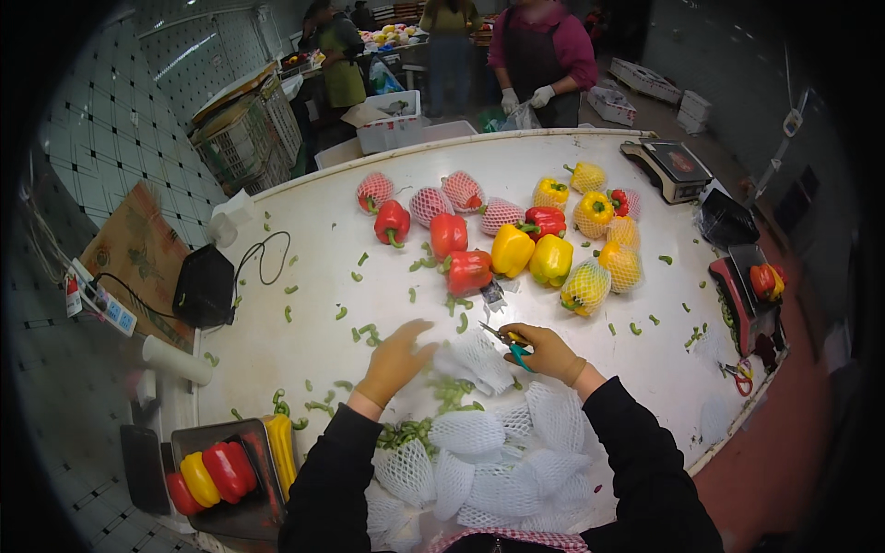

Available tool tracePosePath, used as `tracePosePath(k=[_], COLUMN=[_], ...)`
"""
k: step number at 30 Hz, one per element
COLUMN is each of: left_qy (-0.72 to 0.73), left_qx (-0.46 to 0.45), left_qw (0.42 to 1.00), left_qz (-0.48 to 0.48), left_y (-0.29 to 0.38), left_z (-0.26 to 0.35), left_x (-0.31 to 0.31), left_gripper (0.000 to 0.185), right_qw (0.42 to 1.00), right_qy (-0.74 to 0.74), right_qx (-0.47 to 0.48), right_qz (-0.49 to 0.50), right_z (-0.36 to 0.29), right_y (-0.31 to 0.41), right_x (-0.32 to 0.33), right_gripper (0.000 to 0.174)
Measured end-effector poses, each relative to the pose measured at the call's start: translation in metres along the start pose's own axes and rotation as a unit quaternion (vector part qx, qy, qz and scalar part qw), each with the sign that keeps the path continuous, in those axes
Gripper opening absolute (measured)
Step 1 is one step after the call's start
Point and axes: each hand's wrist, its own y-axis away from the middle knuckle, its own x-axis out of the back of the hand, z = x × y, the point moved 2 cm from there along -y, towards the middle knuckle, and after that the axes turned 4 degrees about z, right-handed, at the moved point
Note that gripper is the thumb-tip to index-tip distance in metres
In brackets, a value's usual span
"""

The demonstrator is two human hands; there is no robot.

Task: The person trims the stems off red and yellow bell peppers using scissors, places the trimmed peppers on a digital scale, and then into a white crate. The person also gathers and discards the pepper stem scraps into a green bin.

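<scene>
In a tan glove, my right hand [543, 352] holds scissors [515, 347] with teal and yellow handles, the blades pointing up and left. My left hand [395, 359], gloved alike, hovers over the white table with fingers apart and nothing in them. White foam net sleeves [477, 363] lie between the hands, and a heap of sleeves [505, 484] lies nearer my body. Cut green pepper stems [408, 434] are piled beside the heap. Beyond my hands are red bell peppers [469, 271] and yellow bell peppers [512, 250], some bare, others in net sleeves.
At the lower left a scale [266, 477] bears red and yellow peppers. Two more scales, one black-topped [677, 162] and one red [733, 304], stand at the right, with red-handled scissors [742, 380] nearby. A power strip [114, 311] is at far left. A co-worker [543, 48] stands across the table.
</scene>
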Motion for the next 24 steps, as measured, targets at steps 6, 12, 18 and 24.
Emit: tracePosePath(k=[6, 12, 18, 24], left_qy=[-0.110, -0.262, -0.119, 0.058], left_qx=[-0.056, -0.102, -0.006, 0.016], left_qw=[0.988, 0.960, 0.993, 0.996], left_qz=[0.088, 0.013, 0.020, 0.065], left_y=[-0.080, -0.148, -0.160, -0.162], left_z=[-0.003, -0.001, -0.028, -0.053], left_x=[-0.044, -0.076, -0.081, -0.076], left_gripper=[0.063, 0.093, 0.084, 0.083], right_qw=[0.988, 0.963, 0.952, 0.950], right_qy=[0.001, 0.050, 0.087, 0.199], right_qx=[-0.003, -0.012, -0.030, -0.048], right_qz=[0.155, 0.265, 0.293, 0.237], right_z=[0.048, 0.085, 0.090, 0.089], right_y=[-0.025, -0.066, -0.095, -0.105], right_x=[-0.001, -0.012, -0.022, -0.034], right_gripper=[0.045, 0.048, 0.049, 0.042])
